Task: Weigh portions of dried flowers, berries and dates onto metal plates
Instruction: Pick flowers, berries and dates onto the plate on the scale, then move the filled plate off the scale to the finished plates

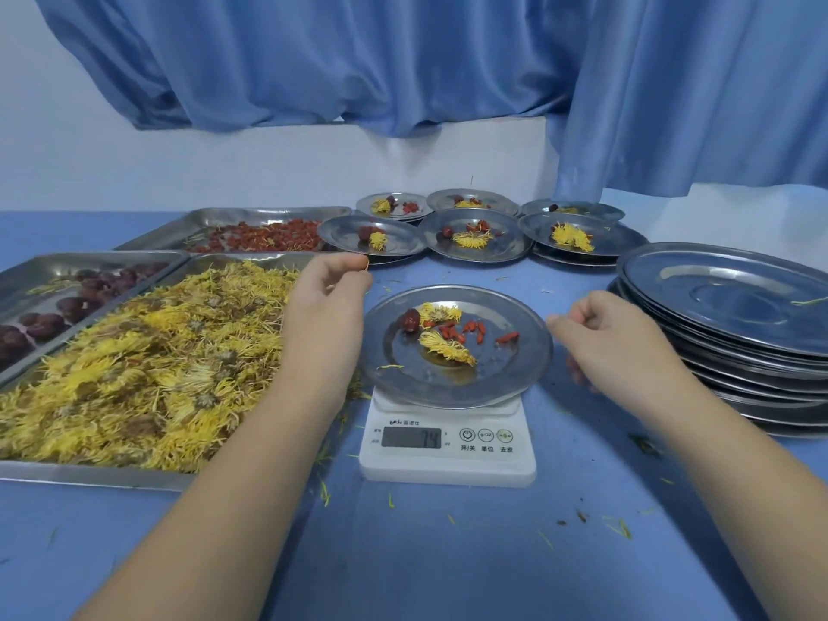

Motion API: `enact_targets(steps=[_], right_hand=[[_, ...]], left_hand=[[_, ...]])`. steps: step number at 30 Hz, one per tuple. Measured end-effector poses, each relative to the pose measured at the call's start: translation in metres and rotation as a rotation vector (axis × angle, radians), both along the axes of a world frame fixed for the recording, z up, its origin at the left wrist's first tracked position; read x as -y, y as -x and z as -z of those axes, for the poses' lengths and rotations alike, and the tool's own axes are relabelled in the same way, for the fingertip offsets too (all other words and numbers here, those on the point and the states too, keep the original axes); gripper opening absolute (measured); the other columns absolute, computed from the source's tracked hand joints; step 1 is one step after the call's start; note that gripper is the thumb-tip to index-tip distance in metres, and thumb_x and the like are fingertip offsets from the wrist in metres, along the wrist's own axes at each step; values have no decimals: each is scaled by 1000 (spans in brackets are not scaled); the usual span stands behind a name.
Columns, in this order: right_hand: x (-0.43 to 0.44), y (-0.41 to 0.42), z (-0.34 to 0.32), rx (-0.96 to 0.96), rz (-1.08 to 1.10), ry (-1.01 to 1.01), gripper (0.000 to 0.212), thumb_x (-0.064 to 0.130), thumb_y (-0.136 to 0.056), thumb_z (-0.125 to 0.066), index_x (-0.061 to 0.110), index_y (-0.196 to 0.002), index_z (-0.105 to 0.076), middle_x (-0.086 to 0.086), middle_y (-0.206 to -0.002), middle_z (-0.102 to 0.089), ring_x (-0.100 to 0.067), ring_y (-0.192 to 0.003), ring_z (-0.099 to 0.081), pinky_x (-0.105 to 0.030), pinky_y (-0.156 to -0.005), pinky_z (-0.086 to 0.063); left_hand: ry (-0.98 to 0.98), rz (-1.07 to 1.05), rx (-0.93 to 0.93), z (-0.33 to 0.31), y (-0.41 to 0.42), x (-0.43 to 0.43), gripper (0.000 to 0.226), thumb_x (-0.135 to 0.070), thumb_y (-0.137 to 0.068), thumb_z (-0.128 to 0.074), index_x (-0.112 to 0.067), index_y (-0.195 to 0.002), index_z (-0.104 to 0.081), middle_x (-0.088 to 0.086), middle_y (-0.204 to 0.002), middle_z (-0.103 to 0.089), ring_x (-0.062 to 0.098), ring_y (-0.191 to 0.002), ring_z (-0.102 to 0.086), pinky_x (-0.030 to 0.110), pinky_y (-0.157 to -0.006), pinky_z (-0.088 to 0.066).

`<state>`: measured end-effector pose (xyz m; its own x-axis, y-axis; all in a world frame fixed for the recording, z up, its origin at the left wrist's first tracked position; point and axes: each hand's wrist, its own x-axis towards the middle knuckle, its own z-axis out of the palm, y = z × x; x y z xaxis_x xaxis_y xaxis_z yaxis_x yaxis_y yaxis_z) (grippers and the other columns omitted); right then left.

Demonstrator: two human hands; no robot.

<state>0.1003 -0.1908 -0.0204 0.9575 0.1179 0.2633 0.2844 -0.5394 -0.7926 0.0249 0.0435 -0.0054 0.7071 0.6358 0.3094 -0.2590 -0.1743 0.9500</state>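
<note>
A thin yellow petal seemed pinched by the left hand; the right hand was curled beside the plate, its hold not discernible. The plate, at centre frame, was seated on the scale, loaded with flowers, berries and a date. Were its overhanging rim nudged, the portion could be spilled.

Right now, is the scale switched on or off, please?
On: the scale shows digits on its display, apparently 74, with a loaded plate on top.
</note>
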Motion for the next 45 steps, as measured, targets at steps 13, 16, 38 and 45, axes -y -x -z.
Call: enact_targets(steps=[13, 16, 38, 45], right_hand=[[0, 11, -8, -643, -274, -475, 20, 2, -88, -51, 10, -69, -54, -12, -61, -55, -17, -42, -51, -20, -36, -36], [-1, 9, -7, -638, -254, -576, 17, -1, -87, -50, 8, -73, -53, -11, -62, -48, -14, -42, -51, -20, -37, -39], [-121, -169, -42, -450, 109, -858, 12, -9, -93, -43, -1, -86, -47, -14, -86, -53, -21, -69, -60, -18, -39, -48], [-141, -217, -32, -472, 202, -858, 24, -8, -93, -43, 0, -115, -50, -14, -96, -56, -19, -69, -60, -21, -41, -53]], left_hand=[[293, 102, 9, 1, 1, -2, 11, -24, -90, -59, -31, -94, -67, -9, -108, -66, 13, -108, -62, 38, -94, -48], [341, 124, 52, 1, 0, -2, 12, -25, -93, -56, -29, -96, -67, -10, -107, -66, 13, -108, -63, 35, -87, -49], [1113, 359, 206, -8, -4, -6, 40, -43, -96, -45, -15, -116, -66, 10, -119, -69, 32, -106, -68, 46, -94, -48], [1305, 403, 219, -11, -5, -16, 43, -52, -92, -44, -20, -111, -67, 12, -117, -70, 35, -106, -65, 46, -84, -47]])
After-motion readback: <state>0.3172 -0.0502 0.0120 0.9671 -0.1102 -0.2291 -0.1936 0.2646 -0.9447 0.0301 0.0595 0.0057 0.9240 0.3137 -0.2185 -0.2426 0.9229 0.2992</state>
